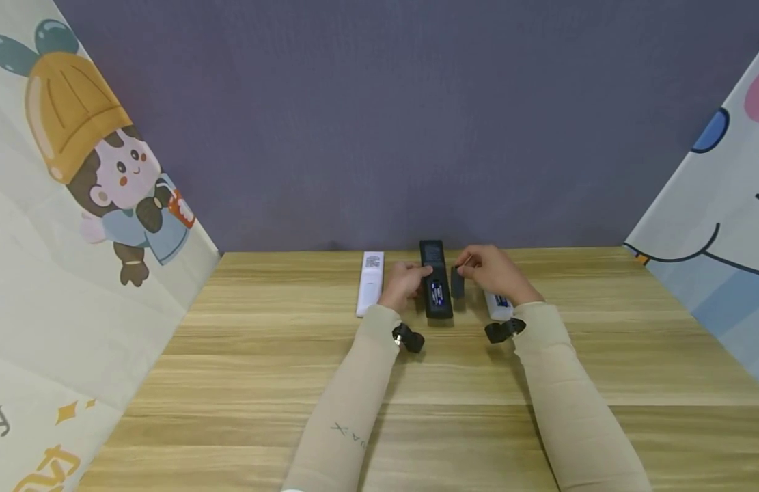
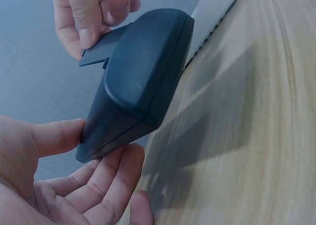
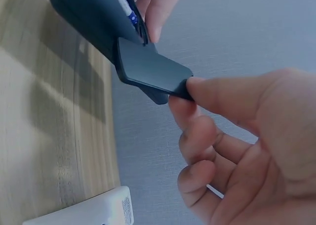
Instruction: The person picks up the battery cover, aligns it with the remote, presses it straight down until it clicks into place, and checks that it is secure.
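Observation:
A black remote control (image 1: 436, 273) is held by my left hand (image 1: 406, 282), thumb on one side and fingers under the other. Its back faces up, and blue-and-white batteries (image 1: 437, 294) show in the uncovered compartment. Just right of it, my right hand (image 1: 492, 272) pinches a black battery cover (image 1: 458, 282) by one end between thumb and fingers. In the right wrist view the cover (image 3: 150, 69) overlaps the side of the remote (image 3: 94, 17). The left wrist view shows the remote (image 2: 143, 76) tilted, casting a shadow on the table.
A white remote (image 1: 370, 283) lies back up to the left of my left hand. Another white remote (image 1: 498, 307) with batteries showing lies partly hidden under my right wrist. The wooden table (image 1: 262, 369) meets a grey-blue wall (image 1: 379, 123) behind.

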`<move>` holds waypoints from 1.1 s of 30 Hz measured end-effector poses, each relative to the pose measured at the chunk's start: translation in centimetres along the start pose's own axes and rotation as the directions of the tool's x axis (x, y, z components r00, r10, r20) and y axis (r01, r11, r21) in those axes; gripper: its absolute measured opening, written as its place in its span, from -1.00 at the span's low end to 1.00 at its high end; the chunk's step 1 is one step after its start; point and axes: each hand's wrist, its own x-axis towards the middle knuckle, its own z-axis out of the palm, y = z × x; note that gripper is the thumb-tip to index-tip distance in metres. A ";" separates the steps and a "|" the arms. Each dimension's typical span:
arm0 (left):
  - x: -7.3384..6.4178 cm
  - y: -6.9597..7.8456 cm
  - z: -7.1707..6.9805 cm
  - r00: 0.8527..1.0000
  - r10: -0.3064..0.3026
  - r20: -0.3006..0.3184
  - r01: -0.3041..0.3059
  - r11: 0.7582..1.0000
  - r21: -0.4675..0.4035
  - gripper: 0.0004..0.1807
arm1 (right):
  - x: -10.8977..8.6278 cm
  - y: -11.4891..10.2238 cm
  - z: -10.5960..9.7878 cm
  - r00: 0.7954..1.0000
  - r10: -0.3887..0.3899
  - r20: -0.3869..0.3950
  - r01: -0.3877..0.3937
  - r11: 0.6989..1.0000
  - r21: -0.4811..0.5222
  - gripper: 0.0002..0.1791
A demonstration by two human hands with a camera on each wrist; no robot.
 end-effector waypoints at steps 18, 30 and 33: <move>-0.1 0.3 -0.5 1.000 0.014 0.027 -0.011 0.993 -0.119 -0.64 | 0.0 -0.4 -0.4 0.999 0.015 -0.051 -0.011 0.998 0.065 -0.82; -0.1 0.4 -0.7 1.000 0.018 0.024 -0.016 0.996 -0.092 -0.68 | 0.1 -0.5 -0.5 0.998 0.030 -0.055 -0.024 0.994 0.105 -0.82; -0.1 0.4 -0.6 1.000 0.022 0.015 -0.021 0.996 -0.089 -0.70 | 0.2 -0.5 -0.4 0.998 0.035 -0.055 -0.028 0.993 0.111 -0.82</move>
